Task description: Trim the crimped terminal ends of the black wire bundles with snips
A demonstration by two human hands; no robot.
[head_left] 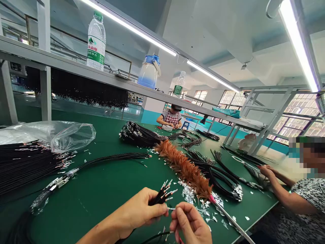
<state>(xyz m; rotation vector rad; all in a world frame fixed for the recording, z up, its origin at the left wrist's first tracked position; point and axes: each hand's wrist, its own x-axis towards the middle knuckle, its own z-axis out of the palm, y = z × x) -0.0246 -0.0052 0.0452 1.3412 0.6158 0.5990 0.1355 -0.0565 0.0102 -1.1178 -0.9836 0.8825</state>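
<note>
My left hand is closed around a bundle of black cables, whose stripped ends show copper and whitish tips pointing up and right. Between the thumb and finger of my right hand is the pale tip of one cable, which runs across from my left thumb. Both hands are close together, low in the middle of the head view. A red and black strand hangs below my right fingers; whether they hold it too, I cannot tell.
A brown feather duster lies on the green table beside silvery foil scraps. Black cables are heaped at left under a plastic bag. A co-worker handles cables at right; another person sits opposite. Bottles stand on the shelf.
</note>
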